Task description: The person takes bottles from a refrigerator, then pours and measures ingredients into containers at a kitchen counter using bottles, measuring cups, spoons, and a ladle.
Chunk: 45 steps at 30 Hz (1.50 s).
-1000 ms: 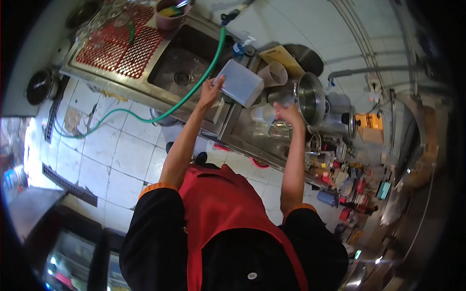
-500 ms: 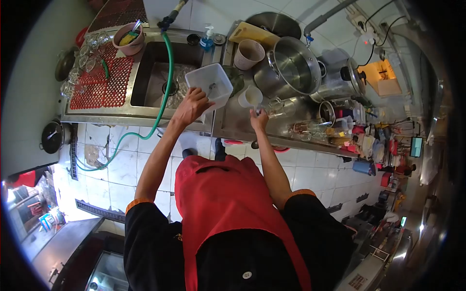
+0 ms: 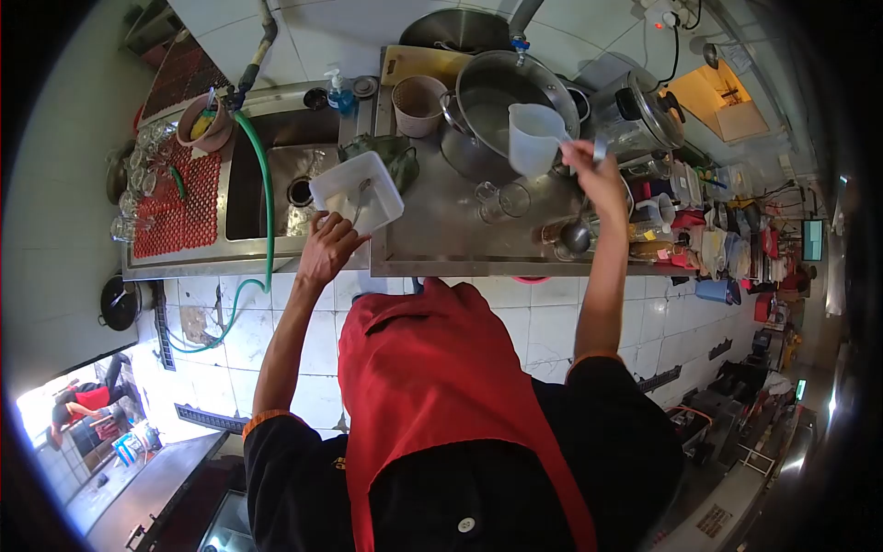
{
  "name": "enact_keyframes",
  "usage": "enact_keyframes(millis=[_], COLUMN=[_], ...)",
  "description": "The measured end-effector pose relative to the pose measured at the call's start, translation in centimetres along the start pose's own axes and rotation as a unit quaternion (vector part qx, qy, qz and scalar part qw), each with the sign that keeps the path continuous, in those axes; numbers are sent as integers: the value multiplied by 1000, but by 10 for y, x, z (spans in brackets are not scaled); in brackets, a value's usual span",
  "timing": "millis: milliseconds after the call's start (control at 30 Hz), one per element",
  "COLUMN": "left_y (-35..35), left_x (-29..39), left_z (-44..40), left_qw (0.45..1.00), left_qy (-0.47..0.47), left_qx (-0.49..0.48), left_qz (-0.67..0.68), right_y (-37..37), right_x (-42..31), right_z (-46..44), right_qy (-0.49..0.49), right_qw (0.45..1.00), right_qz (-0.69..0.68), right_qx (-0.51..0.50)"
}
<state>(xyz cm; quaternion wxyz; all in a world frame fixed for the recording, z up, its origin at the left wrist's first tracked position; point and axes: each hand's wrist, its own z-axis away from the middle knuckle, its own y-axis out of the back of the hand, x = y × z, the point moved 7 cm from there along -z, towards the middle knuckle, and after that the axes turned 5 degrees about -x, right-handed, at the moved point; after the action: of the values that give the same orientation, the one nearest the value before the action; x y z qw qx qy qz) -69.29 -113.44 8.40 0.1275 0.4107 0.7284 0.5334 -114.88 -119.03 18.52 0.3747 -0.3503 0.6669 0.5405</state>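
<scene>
My left hand is closed on the near rim of a translucent rectangular plastic container. Small utensil-like pieces lie inside it, too unclear to name. The container is over the sink's right edge, beside a dark green bundle. My right hand grips a white measuring jug by its handle, at the near side of a large steel pot. A ladle shows just below this hand, and its handle appears to pass through the same grip. A glass mug lies on the counter below the jug.
Left is the sink, crossed by a green hose. Glasses stand on a red mat. A pink tub sits beside the pot, and a lidded pot is further right. Another person appears at lower left.
My right hand has carried the jug up and right, from the counter to the pot's near side. My left hand has shifted left and down with the container. The camera view has shifted.
</scene>
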Motion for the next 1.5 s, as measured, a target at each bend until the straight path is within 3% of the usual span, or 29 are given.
enact_keyframes(millis=[67, 100, 167, 200, 267, 400, 533, 600, 700, 767, 800, 867, 967, 1133, 1233, 1333, 1500], left_y=[-3, -3, -9, -9, -7, -10, -7, -4, -12, -20, -24, -31, -38, -42, -46, -49, -37], left_x=[11, 17, 23, 30, 44, 60, 58, 40, 24, 19, 18, 18, 21, 26, 30, 33, 29], left_z=[-18, -26, -37, -45, -58, -72, -78, -77, -62, -52, -47, -40, -37, -49, -58, -66, -63], left_qw=[1000, 999, 999, 998, 997, 996, 997, 998, 997, 998, 998, 999, 999, 1000, 1000, 1000, 1000], left_qy=[-18, -35, -48, -59, -82, -87, -63, 27, 66, 60, 48, 44, 31, 9, -5, -3, 22], left_qx=[7, 14, 4, 0, 0, -1, 36, 50, 38, 32, 25, 11, -1, 10, 16, 27, 14], left_qz=[-6, -11, -12, -12, -5, -8, 6, 16, 1, -6, -10, -10, -8, 0, 0, 8, -1], right_y=[5, -3, -39, -48, -85, -110, -116, -111, -98, -73, -64, -35, -2, 7, -3, -45, -127], right_x=[5, 3, -11, 8, 64, 75, 96, 96, 90, 101, 106, 119, 122, -4, -26, -66, -112], right_z=[-38, -50, -73, -91, -114, -111, -111, -110, -113, -128, -133, -140, -138, -83, -75, -58, -34], right_qy=[-19, -18, 32, 35, 71, 123, 145, 143, 98, 21, 24, -20, -31, -13, 49, 68, 74], right_qw=[978, 979, 869, 871, 792, 803, 788, 792, 832, 887, 886, 940, 958, 972, 968, 960, 908], right_qz=[207, 203, 492, 489, 598, 572, 568, 559, 497, 433, 433, 296, 194, 140, 144, 194, 308], right_qx=[-23, -26, -41, -43, -105, -115, -189, -201, -224, -159, -163, -165, -211, -189, -200, -189, -274])
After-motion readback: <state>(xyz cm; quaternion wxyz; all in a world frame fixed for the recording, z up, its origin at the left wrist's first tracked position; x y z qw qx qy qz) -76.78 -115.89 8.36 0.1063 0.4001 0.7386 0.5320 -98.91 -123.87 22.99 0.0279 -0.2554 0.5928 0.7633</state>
